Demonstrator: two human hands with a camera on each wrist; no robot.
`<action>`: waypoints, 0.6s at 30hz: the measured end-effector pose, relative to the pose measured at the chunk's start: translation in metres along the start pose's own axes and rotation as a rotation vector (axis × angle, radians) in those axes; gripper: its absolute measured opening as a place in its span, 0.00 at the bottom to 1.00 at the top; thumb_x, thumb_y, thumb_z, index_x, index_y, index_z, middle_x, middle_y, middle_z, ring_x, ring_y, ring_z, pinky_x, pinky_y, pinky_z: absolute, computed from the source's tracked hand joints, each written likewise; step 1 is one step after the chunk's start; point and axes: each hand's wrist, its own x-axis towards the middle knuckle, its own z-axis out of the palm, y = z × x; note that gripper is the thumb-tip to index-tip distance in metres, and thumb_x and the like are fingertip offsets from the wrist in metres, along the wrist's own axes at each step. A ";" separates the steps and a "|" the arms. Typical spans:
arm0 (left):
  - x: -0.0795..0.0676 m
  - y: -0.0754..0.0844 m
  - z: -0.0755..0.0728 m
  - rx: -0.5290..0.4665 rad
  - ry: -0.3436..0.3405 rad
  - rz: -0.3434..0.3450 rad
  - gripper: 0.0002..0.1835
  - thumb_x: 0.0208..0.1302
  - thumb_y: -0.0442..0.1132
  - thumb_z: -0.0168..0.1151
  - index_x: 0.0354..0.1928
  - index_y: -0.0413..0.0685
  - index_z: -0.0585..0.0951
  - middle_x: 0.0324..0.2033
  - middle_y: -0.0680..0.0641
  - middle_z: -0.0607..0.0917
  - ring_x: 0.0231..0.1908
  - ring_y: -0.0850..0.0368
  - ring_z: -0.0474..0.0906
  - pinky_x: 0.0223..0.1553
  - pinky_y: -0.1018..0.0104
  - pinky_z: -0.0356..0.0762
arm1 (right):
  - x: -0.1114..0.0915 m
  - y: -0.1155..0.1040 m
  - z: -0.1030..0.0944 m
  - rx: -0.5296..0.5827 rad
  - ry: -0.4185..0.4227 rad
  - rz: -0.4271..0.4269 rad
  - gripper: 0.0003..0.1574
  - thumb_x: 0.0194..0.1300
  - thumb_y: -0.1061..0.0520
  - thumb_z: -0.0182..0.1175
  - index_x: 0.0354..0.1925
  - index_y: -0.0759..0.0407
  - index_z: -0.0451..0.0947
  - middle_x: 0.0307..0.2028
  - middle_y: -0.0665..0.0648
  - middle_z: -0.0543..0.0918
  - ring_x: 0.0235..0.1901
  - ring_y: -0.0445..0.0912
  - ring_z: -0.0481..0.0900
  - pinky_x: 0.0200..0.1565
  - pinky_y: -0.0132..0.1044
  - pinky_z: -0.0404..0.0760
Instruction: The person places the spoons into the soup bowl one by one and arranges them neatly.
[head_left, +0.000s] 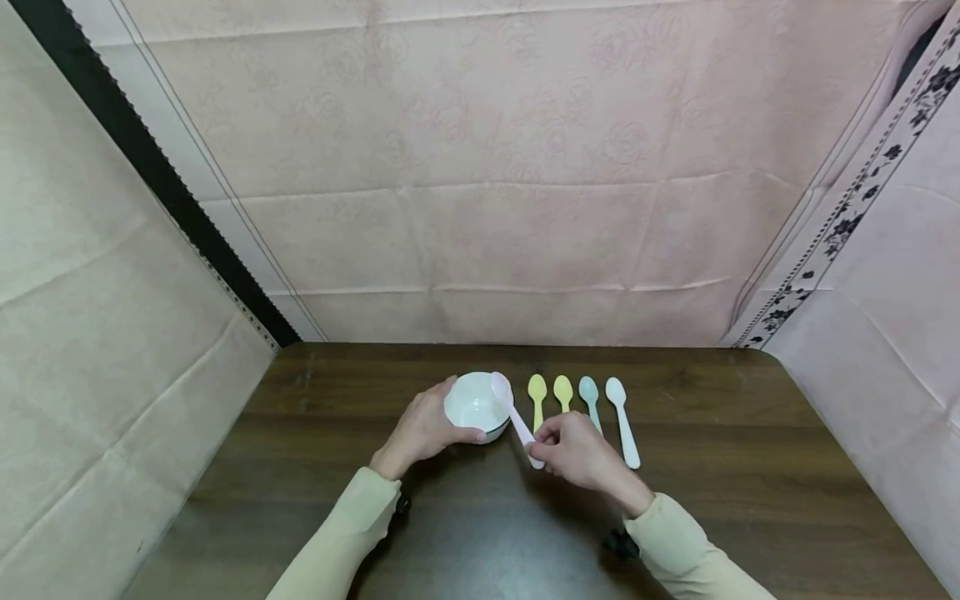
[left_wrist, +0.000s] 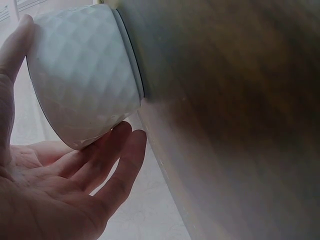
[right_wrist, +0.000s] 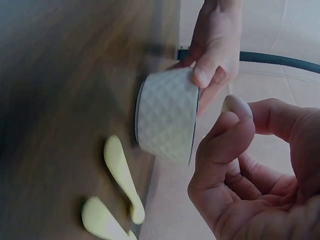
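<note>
My left hand (head_left: 427,423) grips a small white bowl (head_left: 471,410), its thumb on the near side and its fingers around the far side. The bowl's outer wall (left_wrist: 82,70) has a diamond pattern, and a thin dark line edges its rim. My right hand (head_left: 581,450) pinches a pale pink spoon (head_left: 517,421) by the handle between thumb and fingertips. The spoon's head lies over the bowl's right rim in the head view. In the right wrist view only the handle's end (right_wrist: 237,106) shows between the fingers.
To the right of the bowl lie a yellow spoon (head_left: 537,390), a second yellow spoon (head_left: 562,389), a light blue spoon (head_left: 589,392) and a whitish spoon (head_left: 626,427) in a row on the brown wooden table (head_left: 720,467). Pale cloth (head_left: 480,250) hangs behind the table and at both sides.
</note>
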 end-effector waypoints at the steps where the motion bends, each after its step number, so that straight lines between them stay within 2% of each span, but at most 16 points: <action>1: 0.000 0.000 0.000 0.000 0.001 0.001 0.63 0.48 0.61 0.88 0.81 0.40 0.68 0.73 0.37 0.80 0.62 0.42 0.82 0.62 0.45 0.82 | 0.001 0.000 0.002 0.013 -0.008 0.002 0.11 0.70 0.61 0.70 0.28 0.58 0.87 0.20 0.49 0.82 0.21 0.41 0.79 0.25 0.34 0.75; 7: 0.000 -0.001 0.001 -0.002 0.003 0.010 0.63 0.48 0.61 0.89 0.81 0.40 0.68 0.73 0.37 0.80 0.61 0.43 0.83 0.61 0.46 0.82 | 0.003 -0.003 0.012 0.078 -0.049 0.023 0.09 0.71 0.61 0.70 0.31 0.61 0.89 0.23 0.51 0.85 0.22 0.42 0.80 0.26 0.34 0.78; 12: 0.001 -0.002 0.000 0.001 0.009 0.031 0.61 0.48 0.60 0.89 0.80 0.41 0.70 0.70 0.38 0.83 0.58 0.44 0.84 0.58 0.47 0.83 | 0.006 -0.007 0.018 0.119 -0.046 0.032 0.09 0.71 0.61 0.70 0.32 0.62 0.89 0.23 0.52 0.86 0.21 0.41 0.79 0.27 0.34 0.78; 18: 0.000 -0.001 0.000 -0.005 0.011 0.030 0.61 0.47 0.61 0.89 0.79 0.41 0.71 0.70 0.37 0.83 0.59 0.44 0.84 0.58 0.47 0.84 | 0.011 -0.010 0.024 0.137 -0.048 0.046 0.08 0.72 0.61 0.70 0.33 0.62 0.90 0.23 0.52 0.86 0.22 0.41 0.79 0.27 0.34 0.79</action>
